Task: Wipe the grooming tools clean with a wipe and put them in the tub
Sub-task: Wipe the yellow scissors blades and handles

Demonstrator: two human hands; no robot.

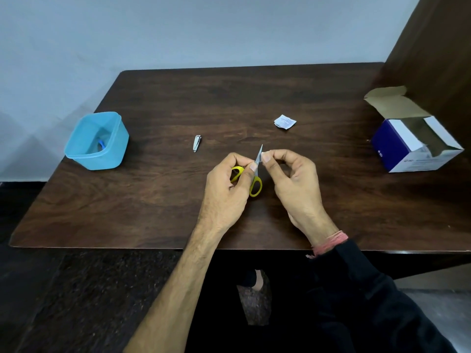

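1. Left hand (226, 184), near centre of the table (153, 212): fingers curled round the yellow handles of the small scissors (256, 174), blades pointing away and upward. Risk: the grip sits low on the loops, so a hard rub on the blade could twist the tool loose.
2. Right hand (293, 179), just right of the scissors: thumb and forefinger pinch at the blade; a white sliver between them is probably the wipe (263, 153), too small to confirm. Risk: fingertips lie against the cutting edge and close to the point; a slide toward the tip could nick skin or tear the wipe.
3. Nail clipper (197, 143), left of the hands, lying free on the table, apparently not yet wiped. Risk: being passed over.
4. Torn sachet (285, 121), farther, right of centre. Risk: light scrap, easily swept off.
5. Blue tub (76, 149), far left, open, a blue item already inside. Risk: a long reach; a tossed tool could miss.
6. Opened carton (397, 143), far right edge.
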